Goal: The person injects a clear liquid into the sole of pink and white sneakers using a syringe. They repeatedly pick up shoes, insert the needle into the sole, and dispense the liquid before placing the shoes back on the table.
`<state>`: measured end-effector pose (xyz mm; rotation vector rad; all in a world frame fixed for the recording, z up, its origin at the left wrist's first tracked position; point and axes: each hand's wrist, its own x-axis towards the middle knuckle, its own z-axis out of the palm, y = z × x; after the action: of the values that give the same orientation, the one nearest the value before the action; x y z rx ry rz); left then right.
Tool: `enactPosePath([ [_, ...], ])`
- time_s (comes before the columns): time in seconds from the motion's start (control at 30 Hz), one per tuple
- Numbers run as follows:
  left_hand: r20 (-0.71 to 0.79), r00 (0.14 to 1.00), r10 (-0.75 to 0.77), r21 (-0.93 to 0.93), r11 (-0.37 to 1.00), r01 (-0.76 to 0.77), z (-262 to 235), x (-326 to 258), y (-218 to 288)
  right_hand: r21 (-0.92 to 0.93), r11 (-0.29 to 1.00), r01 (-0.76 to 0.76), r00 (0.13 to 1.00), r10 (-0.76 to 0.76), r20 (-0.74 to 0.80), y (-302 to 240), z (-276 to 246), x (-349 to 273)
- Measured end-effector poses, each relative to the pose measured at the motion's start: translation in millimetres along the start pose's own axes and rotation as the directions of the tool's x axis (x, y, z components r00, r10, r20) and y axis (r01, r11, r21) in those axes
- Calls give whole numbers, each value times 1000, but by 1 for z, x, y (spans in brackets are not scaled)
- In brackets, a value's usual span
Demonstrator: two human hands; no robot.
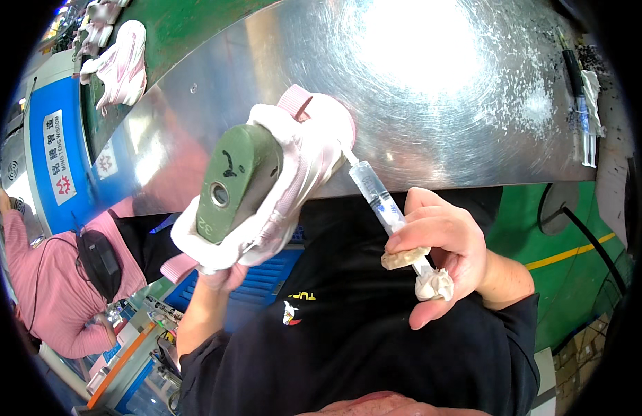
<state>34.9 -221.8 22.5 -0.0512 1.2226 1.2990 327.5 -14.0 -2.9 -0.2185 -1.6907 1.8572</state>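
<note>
My left hand [213, 272] grips a pink and white shoe upper [303, 149] stretched over an olive green last [235, 180], heel end toward me, just in front of the shiny metal table [432, 90]. My right hand [445, 253] holds a clear plastic syringe [376, 197] whose tip touches the side of the shoe upper. A lump of dried white glue [434, 284] clings to the syringe's plunger end below my fingers, and a beige pad [404, 258] sits under my thumb.
Another syringe and a white rag [585, 104] lie at the table's right edge. Pink and white shoes [120, 62] sit on a green conveyor at far left. A person in a pink sleeve [54, 284] works at lower left. Green floor with a yellow line [570, 256] is at right.
</note>
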Motion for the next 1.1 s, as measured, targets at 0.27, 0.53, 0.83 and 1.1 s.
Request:
enactPosePath([
  [0.27, 198, 980, -33, -67, 997, 47, 37, 7, -36, -18, 1000, 23, 997, -24, -77, -4, 6, 0],
  [0.53, 183, 976, -117, -120, 983, 140, 48, 7, -50, -20, 999, -35, 999, 35, -5, -18, 11, 6],
  [0.83, 270, 924, -270, -155, 935, 318, 45, 15, -56, -21, 1000, -23, 998, 24, 51, -28, 13, 12],
  [1.1, 528, 820, -221, -189, 911, 367, 53, 29, -58, 19, 997, -70, 995, 68, 75, -39, 14, 8],
])
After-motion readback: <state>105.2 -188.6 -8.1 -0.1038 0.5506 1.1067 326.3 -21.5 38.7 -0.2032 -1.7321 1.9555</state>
